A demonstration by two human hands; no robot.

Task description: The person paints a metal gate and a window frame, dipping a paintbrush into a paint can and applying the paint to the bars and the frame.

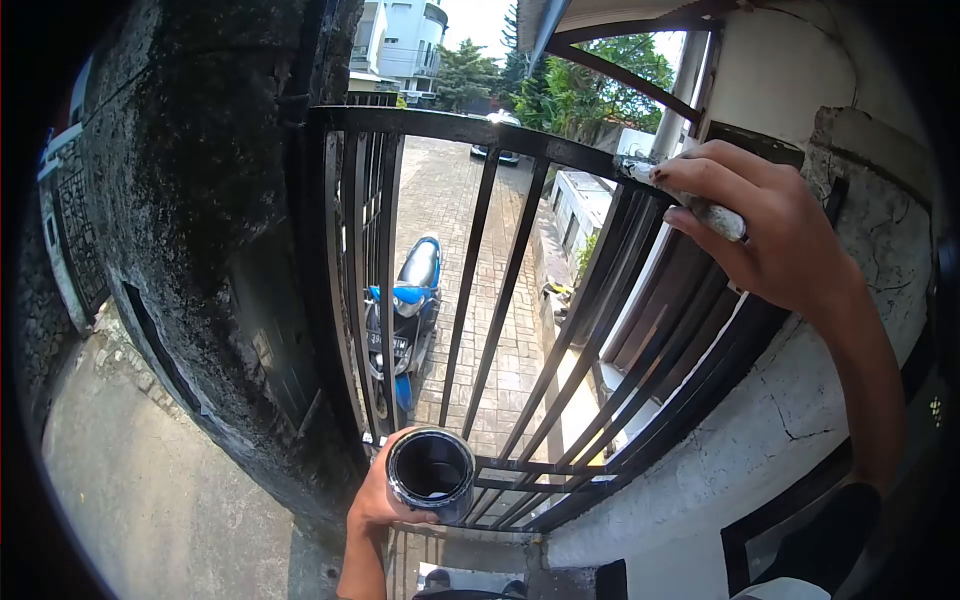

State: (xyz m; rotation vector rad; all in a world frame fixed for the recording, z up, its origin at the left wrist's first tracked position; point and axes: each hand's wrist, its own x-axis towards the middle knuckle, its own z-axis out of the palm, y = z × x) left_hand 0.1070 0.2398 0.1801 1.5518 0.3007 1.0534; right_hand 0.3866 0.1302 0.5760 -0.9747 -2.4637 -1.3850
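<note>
My left hand (376, 492) is wrapped round an open paint can (458, 509), low in front of the gate. Its mouth faces up, with dark paint inside and smears on the rim. In my right hand (770, 225) is a paintbrush (724, 222), its pale, paint-stained handle passing between the fingers. The bristle end rests at the top rail of a black metal gate (440, 122), near the rail's right side. Dark paint marks show on my right fingertips.
A mossy dark wall (170, 200) rises on the left, and a cracked pale wall (800, 390) on the right. Beyond the bars, a blue motorcycle (405, 300) stands on the paved lane (500, 340), with a car (497, 140) farther off.
</note>
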